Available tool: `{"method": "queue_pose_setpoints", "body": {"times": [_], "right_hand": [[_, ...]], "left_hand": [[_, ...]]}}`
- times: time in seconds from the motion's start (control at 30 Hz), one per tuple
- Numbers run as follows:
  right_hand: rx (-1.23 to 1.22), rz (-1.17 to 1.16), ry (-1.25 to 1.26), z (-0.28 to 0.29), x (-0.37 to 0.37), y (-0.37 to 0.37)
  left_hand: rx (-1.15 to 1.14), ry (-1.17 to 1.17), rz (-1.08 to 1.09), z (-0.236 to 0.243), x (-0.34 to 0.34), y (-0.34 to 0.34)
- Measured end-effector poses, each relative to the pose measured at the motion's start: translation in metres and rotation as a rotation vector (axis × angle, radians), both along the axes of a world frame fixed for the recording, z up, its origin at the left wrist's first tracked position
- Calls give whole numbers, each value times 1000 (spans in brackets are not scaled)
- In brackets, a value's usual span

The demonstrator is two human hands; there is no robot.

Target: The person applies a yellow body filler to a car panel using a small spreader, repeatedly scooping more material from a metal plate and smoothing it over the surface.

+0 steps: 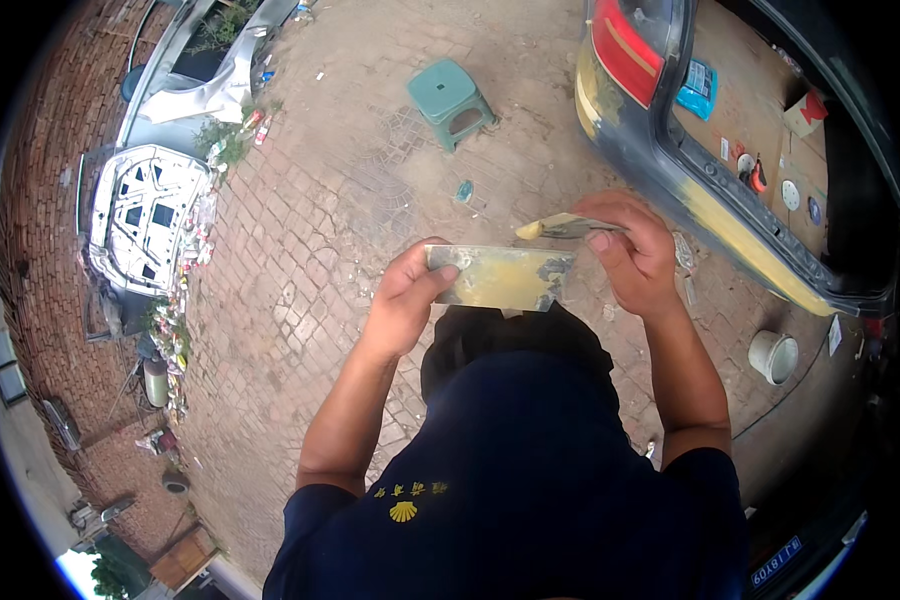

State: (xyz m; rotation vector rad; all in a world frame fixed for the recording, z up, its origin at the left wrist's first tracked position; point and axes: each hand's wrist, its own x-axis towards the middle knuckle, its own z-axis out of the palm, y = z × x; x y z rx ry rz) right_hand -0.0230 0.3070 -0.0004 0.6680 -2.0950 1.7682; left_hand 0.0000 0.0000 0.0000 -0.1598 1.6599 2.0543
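Note:
My left hand grips the left end of a flat rectangular plate, smeared with pale yellow paste and grey patches, with the thumb on its top face. My right hand is closed on a thin spreader, held tilted just above the plate's right part, a lump of yellow paste on its left edge. To the upper right, a dark car body part with a red tail lamp carries long smears of yellow filler.
A green plastic stool stands on the brick paving ahead. A white bucket is at the right. Along the left lie a white metal panel, other car parts, a cylinder and litter. A blue packet lies beyond the car part.

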Motion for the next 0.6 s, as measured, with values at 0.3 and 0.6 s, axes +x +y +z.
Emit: {"method": "queue_pose_setpoints", "body": {"times": [0.3,0.6], "right_hand": [[400,190,-49,-1,-172,-42],[-98,-685,-334,-15,-228,-139]], "left_hand": [[81,112,-173,-8,-209,-46],[13,43,-784,-29,-434,-68]]}}
